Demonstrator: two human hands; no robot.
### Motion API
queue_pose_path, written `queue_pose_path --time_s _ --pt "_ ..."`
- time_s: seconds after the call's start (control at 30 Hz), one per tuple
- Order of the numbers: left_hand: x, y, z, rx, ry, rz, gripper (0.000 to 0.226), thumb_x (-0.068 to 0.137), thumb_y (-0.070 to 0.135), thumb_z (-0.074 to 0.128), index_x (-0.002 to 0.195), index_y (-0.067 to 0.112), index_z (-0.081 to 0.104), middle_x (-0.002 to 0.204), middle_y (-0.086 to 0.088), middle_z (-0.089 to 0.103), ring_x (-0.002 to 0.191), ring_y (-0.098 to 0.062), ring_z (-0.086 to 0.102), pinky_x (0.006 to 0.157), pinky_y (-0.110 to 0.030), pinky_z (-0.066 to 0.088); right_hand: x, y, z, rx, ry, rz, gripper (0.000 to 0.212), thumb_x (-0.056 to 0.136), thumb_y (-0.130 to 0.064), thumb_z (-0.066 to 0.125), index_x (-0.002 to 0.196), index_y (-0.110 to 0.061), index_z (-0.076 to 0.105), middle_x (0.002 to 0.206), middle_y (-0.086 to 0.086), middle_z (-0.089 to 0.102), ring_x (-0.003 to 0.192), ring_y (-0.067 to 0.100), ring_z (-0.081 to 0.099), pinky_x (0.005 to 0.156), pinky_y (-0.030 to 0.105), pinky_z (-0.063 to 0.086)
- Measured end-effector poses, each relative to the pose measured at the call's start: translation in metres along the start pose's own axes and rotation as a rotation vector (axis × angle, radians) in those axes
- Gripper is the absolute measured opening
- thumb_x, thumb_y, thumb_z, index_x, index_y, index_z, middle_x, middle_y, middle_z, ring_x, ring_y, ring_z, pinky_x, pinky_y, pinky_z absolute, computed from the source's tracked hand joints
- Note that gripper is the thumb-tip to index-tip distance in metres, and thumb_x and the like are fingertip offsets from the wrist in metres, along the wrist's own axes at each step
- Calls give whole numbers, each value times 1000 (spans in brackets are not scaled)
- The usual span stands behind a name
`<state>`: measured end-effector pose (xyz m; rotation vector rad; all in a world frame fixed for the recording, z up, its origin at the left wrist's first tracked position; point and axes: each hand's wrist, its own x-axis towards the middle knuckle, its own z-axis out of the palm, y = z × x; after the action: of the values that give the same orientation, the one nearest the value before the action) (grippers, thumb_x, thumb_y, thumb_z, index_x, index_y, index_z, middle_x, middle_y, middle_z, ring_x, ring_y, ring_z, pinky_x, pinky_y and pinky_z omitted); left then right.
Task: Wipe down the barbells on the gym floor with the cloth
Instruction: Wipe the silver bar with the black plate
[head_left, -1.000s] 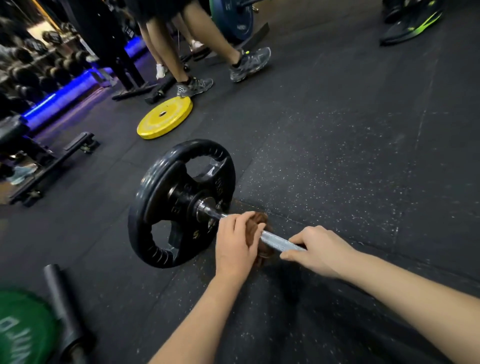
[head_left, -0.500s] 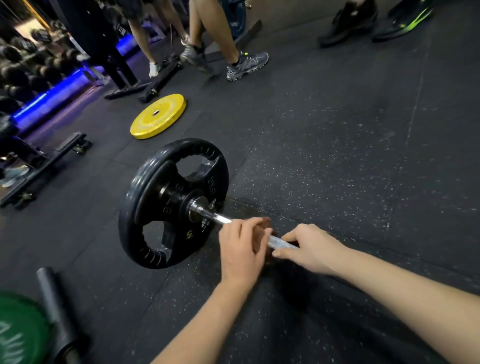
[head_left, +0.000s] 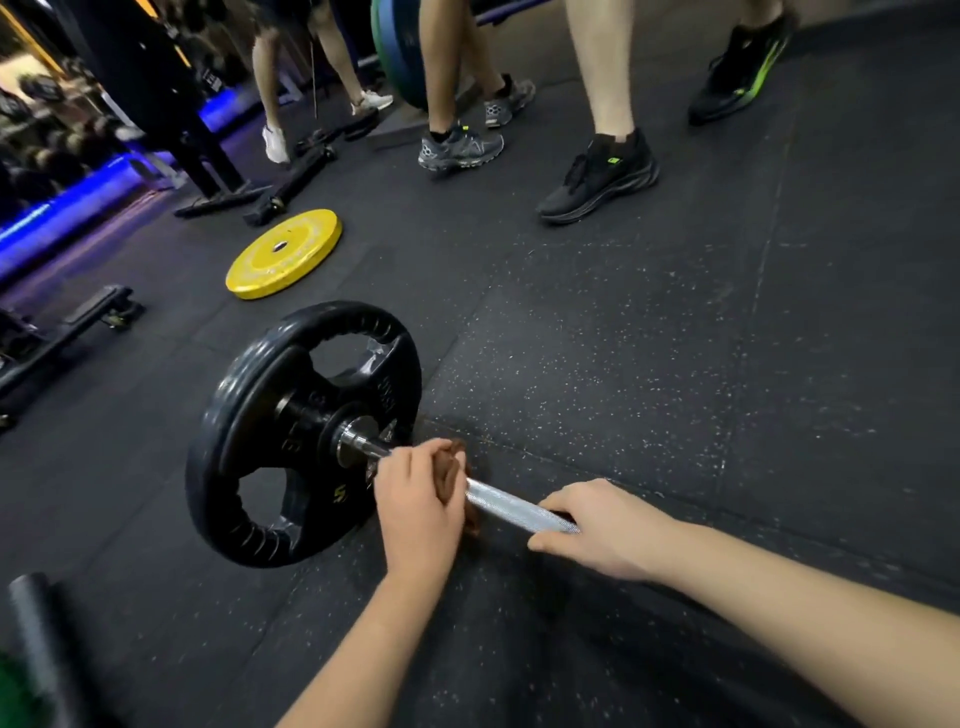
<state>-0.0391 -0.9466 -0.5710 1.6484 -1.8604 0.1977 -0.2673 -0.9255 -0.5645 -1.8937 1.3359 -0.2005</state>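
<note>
Your left grip (head_left: 415, 499) is clamped round the brown cloth (head_left: 457, 462), which wraps the barbell shaft (head_left: 514, 506) just beside the collar of the black weight plate (head_left: 291, 431). Your right grip (head_left: 597, 525) is closed on the knurled steel further along. Squeeze the cloth fully round the shaft and draw it toward your right grip, twisting so the underside gets wiped, while the right grip stops the bar rolling. The barbell lies on the gym floor (head_left: 623, 364), its plate on edge to the left of both grips.
</note>
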Motion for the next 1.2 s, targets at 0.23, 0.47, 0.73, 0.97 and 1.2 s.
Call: queue_pose_path --time_s 0.23,0.47,0.73,0.97,1.2 --pt "-38 44 -1 -193 -142 126 40 91 38 54 122 14 62 111 5 59 105 -14 49 104 -25 30 -11 8 -11 -61 -44 37 47 86 -66 63 108 -26 72 96 2 73 90 22 67 82 40 56" --pt "13 -12 -13 42 -156 147 40 87 32 50 115 9 65 102 -4 62 97 -29 57 94 -42 39 -11 5 -10 -45 -47 60 45 90 -63 62 104 -20 72 88 7 71 85 27 66 75 38 54" --pt "-18 33 3 -113 -70 -44 39 95 32 46 119 4 60 102 -7 58 96 -26 49 91 -34 36 -15 10 -6 -3 -18 33 41 89 -64 61 106 -28 72 85 0 70 83 22 64 79 40 55" --pt "-53 53 9 -216 -155 221 42 98 27 53 134 6 50 118 -5 58 105 -19 47 104 -22 29 -11 6 -10 -63 -13 21 34 90 -59 64 70 -32 57 68 -6 56 61 5 49 58 29 41" --pt "-13 25 3 -159 -123 6 56 98 47 48 136 6 52 117 -8 61 111 -26 54 104 -27 30 -13 9 -12 -26 -17 -25 38 91 -59 63 112 -28 73 86 -4 68 79 15 58 77 33 50"
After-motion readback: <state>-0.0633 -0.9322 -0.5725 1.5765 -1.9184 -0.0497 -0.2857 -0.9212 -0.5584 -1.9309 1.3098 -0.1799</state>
